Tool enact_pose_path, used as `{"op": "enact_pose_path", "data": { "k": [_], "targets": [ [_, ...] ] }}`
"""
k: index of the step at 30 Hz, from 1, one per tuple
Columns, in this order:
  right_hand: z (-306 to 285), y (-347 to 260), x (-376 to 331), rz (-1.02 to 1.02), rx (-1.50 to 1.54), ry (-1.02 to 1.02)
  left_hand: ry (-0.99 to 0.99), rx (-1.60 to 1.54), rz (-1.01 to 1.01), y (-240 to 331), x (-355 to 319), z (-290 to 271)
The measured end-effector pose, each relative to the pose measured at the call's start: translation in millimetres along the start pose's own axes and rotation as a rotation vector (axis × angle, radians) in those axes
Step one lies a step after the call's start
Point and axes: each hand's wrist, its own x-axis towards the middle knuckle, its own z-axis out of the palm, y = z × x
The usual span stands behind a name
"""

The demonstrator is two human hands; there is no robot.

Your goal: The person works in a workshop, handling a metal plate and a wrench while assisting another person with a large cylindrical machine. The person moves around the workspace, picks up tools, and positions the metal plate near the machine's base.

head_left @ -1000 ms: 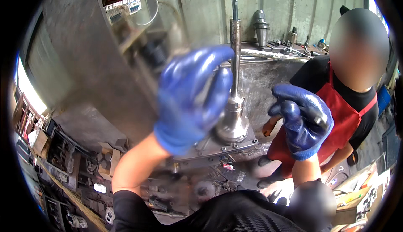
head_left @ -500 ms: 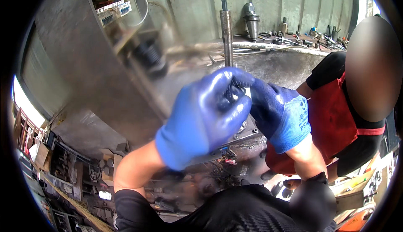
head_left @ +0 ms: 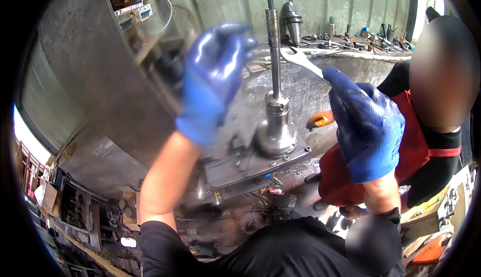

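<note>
Jutting leftward from the right hand (head_left: 370, 124), a wrench (head_left: 306, 63) ends beside the shaft (head_left: 276, 71).

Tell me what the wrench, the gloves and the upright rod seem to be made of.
Wrench: probably steel, smooth, shown by its bright silvery sheen. Gloves: likely rubber-coated knit, glossy dark blue giving way to matte lighter blue. Rod: apparently bare steel, grey with shiny streaks.

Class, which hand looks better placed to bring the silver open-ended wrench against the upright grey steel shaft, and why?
Probably the right blue-gloved hand: it grips the wrench, whose open end points toward the shaft. The left blue-gloved hand appears left of the shaft, away from the wrench.
</note>
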Motion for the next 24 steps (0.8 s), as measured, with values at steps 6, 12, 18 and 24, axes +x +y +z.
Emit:
{"op": "enact_pose_path", "data": {
  "k": [6,12,18,24],
  "targets": [
    [0,-19,18,-0.035,-0.083,-0.047,-0.122,0.067,0.044,-26,9,-11],
    [10,-24,42,-0.098,-0.202,-0.047,-0.222,-0.034,-0.078,-23,16,-11],
    [2,9,55,-0.126,-0.02,-0.105,-0.218,-0.07,0.009,-32,34,-5],
    [18,31,58,-0.164,-0.033,-0.221,-0.376,-0.554,-0.178,-12,66,7]
  ]
}}
